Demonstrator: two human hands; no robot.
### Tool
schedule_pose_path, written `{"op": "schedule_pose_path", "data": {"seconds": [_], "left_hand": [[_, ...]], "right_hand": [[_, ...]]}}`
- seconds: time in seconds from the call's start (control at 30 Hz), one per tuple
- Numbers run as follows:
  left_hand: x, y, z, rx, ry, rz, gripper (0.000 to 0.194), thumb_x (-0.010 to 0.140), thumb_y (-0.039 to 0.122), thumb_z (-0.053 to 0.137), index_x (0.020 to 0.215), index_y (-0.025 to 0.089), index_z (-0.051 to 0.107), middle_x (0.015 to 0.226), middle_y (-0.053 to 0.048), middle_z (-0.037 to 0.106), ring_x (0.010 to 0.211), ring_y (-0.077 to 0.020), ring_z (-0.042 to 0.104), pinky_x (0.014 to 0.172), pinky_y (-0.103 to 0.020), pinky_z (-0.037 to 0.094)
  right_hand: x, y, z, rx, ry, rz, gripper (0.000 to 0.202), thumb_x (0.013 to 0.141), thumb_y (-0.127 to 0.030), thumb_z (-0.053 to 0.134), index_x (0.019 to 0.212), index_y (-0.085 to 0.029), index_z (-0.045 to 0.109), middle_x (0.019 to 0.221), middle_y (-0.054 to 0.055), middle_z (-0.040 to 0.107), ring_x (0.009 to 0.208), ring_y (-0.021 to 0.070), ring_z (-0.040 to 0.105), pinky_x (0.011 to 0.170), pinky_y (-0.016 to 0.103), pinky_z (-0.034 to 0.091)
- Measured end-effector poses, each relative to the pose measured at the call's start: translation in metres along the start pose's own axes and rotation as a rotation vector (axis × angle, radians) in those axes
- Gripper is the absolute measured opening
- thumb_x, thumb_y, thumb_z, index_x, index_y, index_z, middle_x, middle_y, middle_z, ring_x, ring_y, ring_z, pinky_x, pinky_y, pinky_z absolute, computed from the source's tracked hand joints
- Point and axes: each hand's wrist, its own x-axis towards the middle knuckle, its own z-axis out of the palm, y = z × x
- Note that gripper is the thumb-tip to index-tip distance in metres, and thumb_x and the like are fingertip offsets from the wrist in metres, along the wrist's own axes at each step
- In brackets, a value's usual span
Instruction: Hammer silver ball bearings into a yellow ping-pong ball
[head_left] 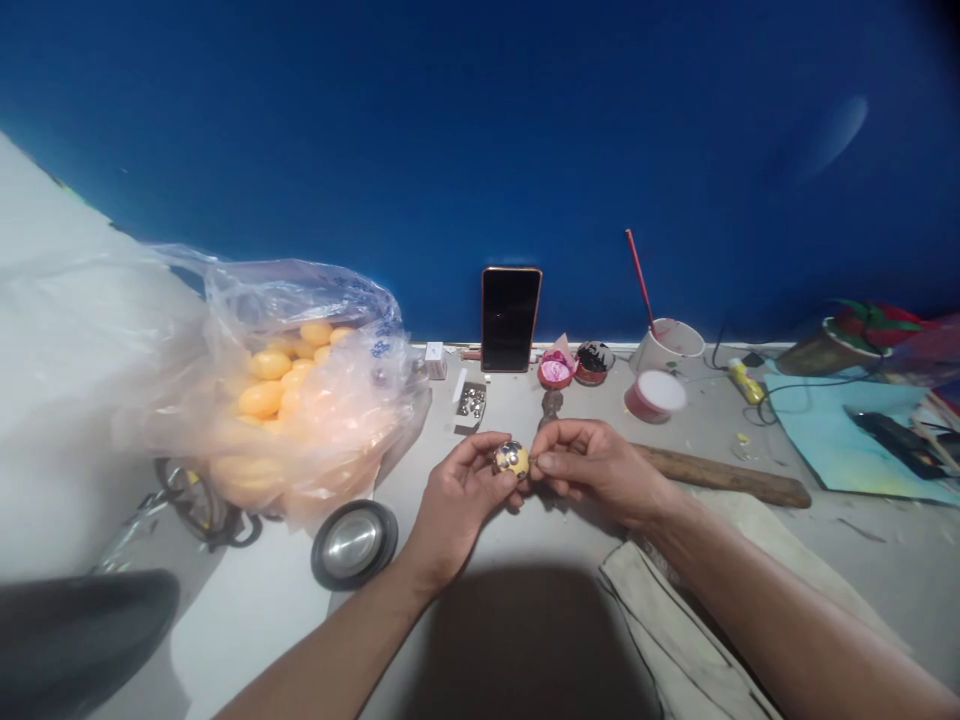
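Between the fingers of my left hand is a small yellow ball with shiny silver studs over its surface. My right hand is closed in a pinch at the ball's right side; whatever sits between its thumb and forefinger is too small to make out. Just beyond my left hand stands a small open box of silver studs. A hammer lies behind and under my right hand, its dark metal head pointing away and its wooden handle running off to the right.
A plastic bag of yellow egg-shaped pieces fills the left. A phone leans on the blue wall, beside pink and black tubs. Farther right are a white cup with a red stick, and a cloth. A round black-rimmed lid lies left.
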Motion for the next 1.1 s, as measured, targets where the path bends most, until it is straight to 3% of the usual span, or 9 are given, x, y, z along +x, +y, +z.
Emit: {"op": "schedule_pose_path", "data": {"seconds": [0.2,0.4,1.1], "left_hand": [[0.001,0.002,0.001,0.021,0.037,0.000,0.060,0.066,0.021,0.093,0.119,0.013,0.067,0.083,-0.004,0.076,0.064,-0.0105,0.064,0.060,-0.023,0.052],[0.000,0.002,0.003,0.002,0.050,-0.014,0.060,0.063,0.021,0.095,0.115,0.015,0.067,0.091,-0.008,0.080,0.081,-0.0176,0.074,0.070,-0.025,0.057],[-0.001,0.003,0.003,-0.021,0.034,-0.021,0.058,0.062,0.019,0.095,0.113,0.015,0.067,0.088,-0.007,0.080,0.079,-0.0163,0.073,0.072,-0.026,0.057]], "right_hand": [[-0.001,0.000,0.002,-0.005,0.034,-0.012,0.033,0.072,-0.041,0.091,0.082,-0.016,0.074,0.065,-0.001,0.066,0.052,0.0069,0.051,0.047,0.020,0.033],[-0.002,-0.003,0.007,-0.018,0.069,0.005,0.032,0.068,-0.040,0.093,0.080,-0.016,0.074,0.067,0.000,0.069,0.050,0.0064,0.051,0.045,0.020,0.033],[-0.003,-0.004,0.010,-0.080,0.122,0.046,0.026,0.068,-0.036,0.090,0.077,-0.016,0.076,0.068,0.001,0.072,0.047,0.0053,0.050,0.043,0.019,0.036]]}}
